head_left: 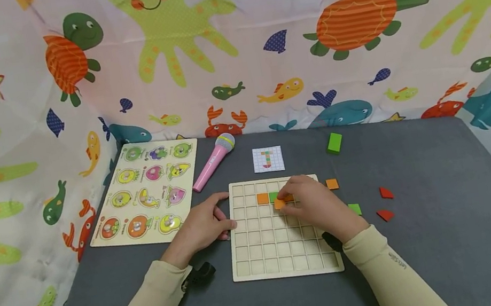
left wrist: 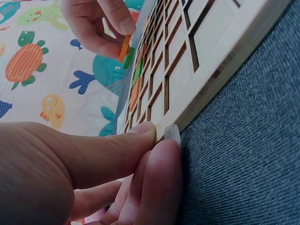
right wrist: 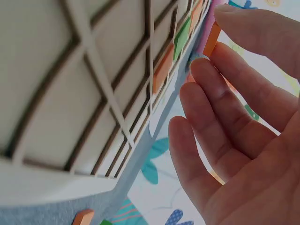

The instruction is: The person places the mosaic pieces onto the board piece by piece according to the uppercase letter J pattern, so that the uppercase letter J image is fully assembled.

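A pale wooden grid board lies in front of me. My left hand pinches its left edge; in the left wrist view the thumb is on the rim, with a fingertip against the side. Over the upper part of the grid, my right hand pinches an orange square tile between thumb and index finger, the other fingers loosely bent. Below it in the grid sit a left orange tile, a green tile beside that, and another orange tile partly behind the right hand in the head view.
Right of the board lie an orange tile, a green tile and two red pieces. Behind it are a pattern card and a green block. A pink microphone and a fruit puzzle board lie left.
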A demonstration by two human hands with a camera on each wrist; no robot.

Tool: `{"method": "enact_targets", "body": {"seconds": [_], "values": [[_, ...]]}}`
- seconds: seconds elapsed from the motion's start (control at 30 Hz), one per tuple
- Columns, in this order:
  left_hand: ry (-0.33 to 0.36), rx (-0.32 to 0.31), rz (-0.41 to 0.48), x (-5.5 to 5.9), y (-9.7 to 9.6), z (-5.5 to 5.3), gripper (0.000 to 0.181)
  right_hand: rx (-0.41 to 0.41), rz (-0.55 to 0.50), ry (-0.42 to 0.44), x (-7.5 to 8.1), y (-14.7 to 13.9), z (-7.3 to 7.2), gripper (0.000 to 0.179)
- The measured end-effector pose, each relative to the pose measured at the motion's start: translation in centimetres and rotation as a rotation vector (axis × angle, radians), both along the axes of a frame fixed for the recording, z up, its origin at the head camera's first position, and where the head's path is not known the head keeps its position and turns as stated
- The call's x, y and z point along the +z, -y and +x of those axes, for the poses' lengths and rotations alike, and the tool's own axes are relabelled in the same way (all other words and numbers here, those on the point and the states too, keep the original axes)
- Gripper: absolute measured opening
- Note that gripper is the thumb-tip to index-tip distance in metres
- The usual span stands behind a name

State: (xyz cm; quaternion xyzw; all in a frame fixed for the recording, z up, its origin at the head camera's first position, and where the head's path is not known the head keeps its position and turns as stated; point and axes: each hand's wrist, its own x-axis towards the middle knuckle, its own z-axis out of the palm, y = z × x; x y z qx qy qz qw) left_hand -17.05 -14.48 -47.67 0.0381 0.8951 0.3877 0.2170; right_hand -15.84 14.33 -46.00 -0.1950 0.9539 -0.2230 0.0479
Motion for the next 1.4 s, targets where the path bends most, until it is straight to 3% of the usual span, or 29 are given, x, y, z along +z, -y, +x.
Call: {"method": "enact_targets", "body": {"seconds": [0.53,1.4], "values": [[-0.006,0.009,0.013,-0.4,0.2,0.1,0.078,0.018,-0.003,-0.005,-0.7,1.2,0.1,0.017],[0.003,-0.001,0.002,-0.2,0.1,0.0,0.079,0.039,0.019,-0.053,-1.1,0.9,0.1,0.018]]}}
